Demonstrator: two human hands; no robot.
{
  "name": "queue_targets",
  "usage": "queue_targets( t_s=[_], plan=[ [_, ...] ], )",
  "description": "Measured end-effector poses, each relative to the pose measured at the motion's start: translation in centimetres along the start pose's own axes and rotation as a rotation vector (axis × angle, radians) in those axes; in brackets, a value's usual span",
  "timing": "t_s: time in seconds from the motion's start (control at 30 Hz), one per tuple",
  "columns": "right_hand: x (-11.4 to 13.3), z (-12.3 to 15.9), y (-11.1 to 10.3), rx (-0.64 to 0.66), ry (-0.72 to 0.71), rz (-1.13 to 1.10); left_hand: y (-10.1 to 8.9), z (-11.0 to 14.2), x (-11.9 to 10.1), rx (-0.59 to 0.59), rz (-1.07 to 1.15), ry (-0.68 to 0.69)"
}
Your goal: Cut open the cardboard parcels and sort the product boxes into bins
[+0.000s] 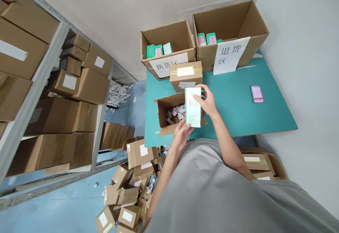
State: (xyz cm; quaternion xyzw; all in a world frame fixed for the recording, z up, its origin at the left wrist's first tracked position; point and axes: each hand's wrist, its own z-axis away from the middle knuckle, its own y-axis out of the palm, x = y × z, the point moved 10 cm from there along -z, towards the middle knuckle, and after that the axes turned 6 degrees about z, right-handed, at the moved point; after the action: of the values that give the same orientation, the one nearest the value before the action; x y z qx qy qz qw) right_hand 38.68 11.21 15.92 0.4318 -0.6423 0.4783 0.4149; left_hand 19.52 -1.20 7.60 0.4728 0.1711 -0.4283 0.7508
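Note:
Between both hands I hold a white and green product box (194,111) with small coloured pictures and print on its face. My left hand (181,134) grips its lower left corner. At the upper right edge is my right hand (208,100), fingers closed around the side with one finger lying on the face. Beneath and to the left of it, an opened cardboard carton (165,107) with crumpled white paper (175,112) inside stands on the green table (227,111). Just behind sits a taped cardboard box (185,76) with a label.
Two larger cartons with paper signs, a left one (169,30) and a right one (230,19), hold green boxes at the table's back. A blurred pink item (256,94) lies at right. Shelves of cartons (53,116) line the left; boxes (129,194) are heaped on the floor.

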Motion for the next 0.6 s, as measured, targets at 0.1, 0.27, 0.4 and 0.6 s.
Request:
queue_targets(
  t_s=[0.1,0.27,0.4,0.6],
  plan=[
    [-0.6,-0.1,-0.5,-0.005,0.065,-0.101,0.0,-0.5,0.3,0.028,-0.001,-0.022],
    [1.6,-0.2,-1.3,-0.023,-0.001,0.018,-1.0,-0.8,-1.1,-0.156,-0.124,0.162],
    [1.9,-0.1,-1.8,-0.082,0.011,0.107,-0.2,-0.6,-2.5,-0.165,-0.204,0.281],
    [0.0,-0.6,-1.9,-0.002,0.063,-0.062,0.4,-1.5,-1.3,0.006,-0.013,0.022]
  ],
)
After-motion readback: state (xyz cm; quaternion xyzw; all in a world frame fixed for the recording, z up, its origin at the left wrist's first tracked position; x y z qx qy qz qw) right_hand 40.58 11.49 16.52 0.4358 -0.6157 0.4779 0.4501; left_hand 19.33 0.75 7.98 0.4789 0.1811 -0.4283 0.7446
